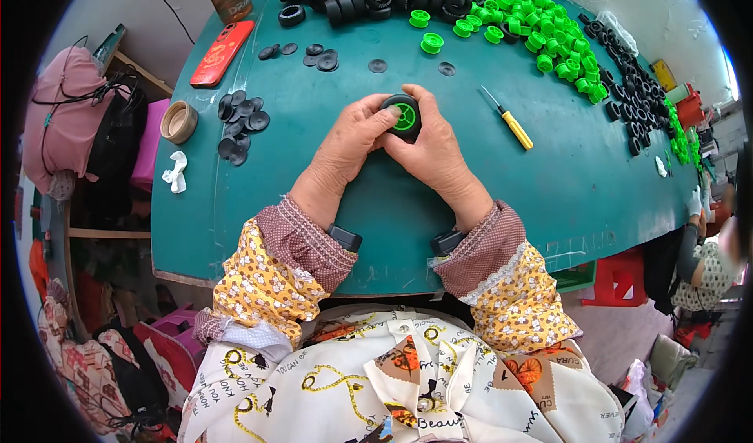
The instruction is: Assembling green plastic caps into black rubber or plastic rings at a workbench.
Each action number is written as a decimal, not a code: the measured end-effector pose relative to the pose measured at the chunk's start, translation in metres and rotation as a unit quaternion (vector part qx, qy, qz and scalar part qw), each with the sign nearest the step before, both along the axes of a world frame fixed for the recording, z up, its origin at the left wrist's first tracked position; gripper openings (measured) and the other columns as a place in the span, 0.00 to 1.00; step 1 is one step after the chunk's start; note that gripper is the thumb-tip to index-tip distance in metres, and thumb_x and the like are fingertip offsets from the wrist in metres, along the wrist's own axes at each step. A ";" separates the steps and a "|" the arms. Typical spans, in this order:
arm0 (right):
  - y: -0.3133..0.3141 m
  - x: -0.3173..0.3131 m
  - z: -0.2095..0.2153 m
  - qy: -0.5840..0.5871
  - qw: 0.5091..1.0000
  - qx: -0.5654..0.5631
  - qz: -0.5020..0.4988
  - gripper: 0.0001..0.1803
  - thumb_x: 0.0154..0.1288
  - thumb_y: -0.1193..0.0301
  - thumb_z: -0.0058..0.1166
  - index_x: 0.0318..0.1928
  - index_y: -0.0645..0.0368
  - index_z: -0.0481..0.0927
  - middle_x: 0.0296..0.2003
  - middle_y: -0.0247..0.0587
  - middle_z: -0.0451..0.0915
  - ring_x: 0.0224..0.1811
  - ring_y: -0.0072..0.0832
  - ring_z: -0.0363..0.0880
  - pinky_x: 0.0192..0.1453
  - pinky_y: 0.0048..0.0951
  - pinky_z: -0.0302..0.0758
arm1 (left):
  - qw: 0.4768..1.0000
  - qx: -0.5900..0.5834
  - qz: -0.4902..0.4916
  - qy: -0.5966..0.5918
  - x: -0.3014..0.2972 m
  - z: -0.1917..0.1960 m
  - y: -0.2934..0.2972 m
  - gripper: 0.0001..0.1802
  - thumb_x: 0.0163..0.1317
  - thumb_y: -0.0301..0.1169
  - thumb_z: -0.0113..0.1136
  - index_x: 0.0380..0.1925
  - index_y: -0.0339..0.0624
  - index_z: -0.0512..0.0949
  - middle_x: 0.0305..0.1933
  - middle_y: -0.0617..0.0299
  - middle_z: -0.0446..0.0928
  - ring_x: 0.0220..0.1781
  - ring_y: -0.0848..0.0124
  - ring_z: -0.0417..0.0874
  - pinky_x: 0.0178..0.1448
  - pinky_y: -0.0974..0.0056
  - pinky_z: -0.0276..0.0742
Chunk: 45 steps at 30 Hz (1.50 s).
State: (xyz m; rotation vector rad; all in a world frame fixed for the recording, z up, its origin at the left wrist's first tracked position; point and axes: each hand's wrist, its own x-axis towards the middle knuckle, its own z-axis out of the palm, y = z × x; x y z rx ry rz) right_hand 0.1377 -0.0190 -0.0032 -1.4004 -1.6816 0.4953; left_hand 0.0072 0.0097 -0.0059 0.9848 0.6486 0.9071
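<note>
Above the middle of the green table (502, 223), both my hands hold one small toy wheel (406, 121), a black tire around a bright green spoked rim. My left hand (354, 136) grips it from the left, its thumb pressed on the green rim. My right hand (436, 143) is closed round the tire's right side, fingers over the top edge. The fingers behind the wheel are hidden. A screwdriver (516, 129) with a yellow handle lies to the right of my hands. Loose black discs (378, 66) lie just beyond them.
Black tires (345, 8) are heaped at the back, beside a pile of green rims (541, 19). More small tires (627, 90) spread along the right. At the left are a pile of black discs (243, 118), a tape roll (179, 122), crumpled tissue (176, 172) and a red phone (223, 54).
</note>
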 end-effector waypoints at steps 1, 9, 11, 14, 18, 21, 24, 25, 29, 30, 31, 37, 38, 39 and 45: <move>0.001 0.003 0.000 0.021 0.999 -0.008 0.028 0.35 0.45 0.68 0.63 0.54 0.61 0.61 0.40 0.50 0.75 0.41 0.39 0.77 0.45 0.31 0.73 | 0.999 0.026 0.014 0.017 0.001 -0.003 0.001 0.17 0.60 0.33 0.50 0.46 0.32 0.69 0.38 0.61 0.74 0.38 0.78 0.74 0.41 0.75 0.72; -0.001 0.000 0.000 0.053 0.997 -0.004 0.064 0.34 0.47 0.69 0.61 0.56 0.58 0.61 0.42 0.50 0.75 0.43 0.38 0.77 0.46 0.31 0.72 | 0.987 0.112 0.065 0.095 -0.002 -0.001 0.002 0.15 0.61 0.32 0.48 0.44 0.32 0.70 0.36 0.64 0.74 0.36 0.79 0.72 0.41 0.74 0.69; 0.000 -0.001 -0.004 0.035 0.996 0.049 0.063 0.34 0.45 0.67 0.62 0.53 0.59 0.63 0.39 0.51 0.75 0.40 0.43 0.76 0.43 0.34 0.73 | 0.982 0.138 0.057 0.116 -0.003 0.000 0.001 0.15 0.61 0.32 0.48 0.43 0.32 0.71 0.35 0.64 0.74 0.36 0.79 0.72 0.40 0.75 0.68; 0.002 0.000 -0.003 0.039 0.997 0.037 0.061 0.31 0.44 0.66 0.63 0.49 0.59 0.64 0.37 0.49 0.76 0.38 0.42 0.76 0.41 0.34 0.73 | 0.986 0.131 0.059 0.082 0.001 -0.002 0.001 0.15 0.60 0.32 0.49 0.43 0.32 0.71 0.35 0.64 0.74 0.36 0.80 0.73 0.41 0.76 0.70; -0.001 -0.004 0.002 0.055 0.998 0.002 0.009 0.30 0.43 0.65 0.64 0.46 0.60 0.64 0.33 0.47 0.76 0.37 0.41 0.77 0.40 0.33 0.73 | 0.999 0.005 0.032 -0.023 0.000 0.004 -0.003 0.15 0.60 0.32 0.50 0.43 0.33 0.72 0.36 0.63 0.75 0.37 0.80 0.74 0.41 0.76 0.72; -0.001 -0.003 0.003 0.071 0.997 -0.011 -0.022 0.31 0.42 0.65 0.64 0.45 0.60 0.63 0.34 0.48 0.76 0.37 0.40 0.77 0.40 0.34 0.73 | 1.000 -0.010 -0.011 0.014 -0.003 0.006 -0.003 0.15 0.57 0.31 0.51 0.42 0.32 0.73 0.37 0.62 0.75 0.37 0.79 0.75 0.42 0.76 0.73; 0.001 -0.001 0.000 0.025 1.000 0.001 -0.004 0.34 0.41 0.65 0.64 0.48 0.60 0.62 0.34 0.48 0.75 0.38 0.39 0.77 0.40 0.34 0.73 | 1.000 -0.014 0.012 0.010 -0.006 0.005 0.001 0.17 0.55 0.31 0.53 0.43 0.31 0.72 0.37 0.61 0.75 0.36 0.78 0.76 0.41 0.75 0.74; 0.003 0.001 0.000 0.023 0.998 0.051 0.019 0.34 0.40 0.66 0.66 0.47 0.60 0.63 0.33 0.44 0.75 0.36 0.35 0.77 0.40 0.31 0.74 | 0.999 0.016 -0.001 0.046 -0.008 0.007 0.004 0.17 0.54 0.30 0.54 0.42 0.30 0.72 0.37 0.60 0.75 0.36 0.78 0.76 0.41 0.75 0.74; 0.003 0.002 -0.001 0.006 0.996 0.031 0.081 0.33 0.39 0.68 0.64 0.49 0.60 0.65 0.37 0.49 0.74 0.40 0.41 0.75 0.43 0.34 0.72 | 0.999 0.006 -0.014 0.041 -0.009 0.006 0.002 0.18 0.52 0.30 0.56 0.42 0.31 0.72 0.37 0.60 0.75 0.37 0.77 0.76 0.41 0.74 0.74; 0.002 0.002 0.000 0.006 0.996 0.032 0.080 0.33 0.39 0.68 0.64 0.49 0.60 0.65 0.37 0.49 0.74 0.40 0.41 0.75 0.43 0.34 0.72 | 0.999 0.006 -0.015 0.041 -0.007 0.005 0.001 0.18 0.52 0.30 0.56 0.42 0.31 0.72 0.37 0.60 0.75 0.37 0.77 0.76 0.41 0.74 0.74; 0.001 0.002 0.001 0.020 0.997 0.020 0.066 0.33 0.39 0.68 0.64 0.48 0.60 0.66 0.37 0.49 0.74 0.40 0.41 0.74 0.43 0.35 0.72 | 1.000 -0.006 -0.022 0.009 -0.004 0.004 -0.001 0.18 0.52 0.29 0.55 0.43 0.32 0.72 0.38 0.61 0.75 0.38 0.76 0.76 0.42 0.73 0.74; 0.001 0.004 0.002 0.031 0.998 0.019 0.056 0.34 0.38 0.69 0.65 0.50 0.60 0.65 0.40 0.49 0.73 0.43 0.41 0.74 0.46 0.35 0.72 | 1.000 0.006 0.005 0.021 -0.001 0.004 -0.003 0.18 0.53 0.29 0.55 0.44 0.33 0.71 0.38 0.62 0.74 0.39 0.76 0.76 0.42 0.72 0.74; 0.000 0.005 0.001 0.028 0.996 0.048 0.072 0.35 0.38 0.69 0.65 0.51 0.60 0.65 0.41 0.49 0.73 0.44 0.41 0.73 0.46 0.34 0.71 | 0.999 0.011 0.010 0.043 -0.002 0.005 -0.004 0.18 0.54 0.30 0.56 0.44 0.33 0.71 0.38 0.62 0.74 0.39 0.76 0.76 0.43 0.72 0.74; 0.000 0.006 0.002 0.028 0.996 0.047 0.070 0.35 0.38 0.69 0.65 0.51 0.60 0.65 0.41 0.49 0.73 0.44 0.41 0.73 0.46 0.34 0.71 | 0.999 0.011 0.009 0.043 -0.002 0.005 -0.004 0.18 0.54 0.30 0.56 0.44 0.33 0.71 0.38 0.62 0.74 0.39 0.76 0.76 0.43 0.72 0.74; 0.000 0.000 0.001 0.015 0.994 0.062 0.093 0.33 0.38 0.71 0.64 0.49 0.60 0.67 0.43 0.46 0.73 0.44 0.41 0.73 0.47 0.33 0.71 | 1.000 0.007 0.017 -0.018 0.002 0.000 -0.005 0.17 0.55 0.32 0.57 0.42 0.33 0.73 0.37 0.63 0.74 0.38 0.78 0.74 0.43 0.74 0.71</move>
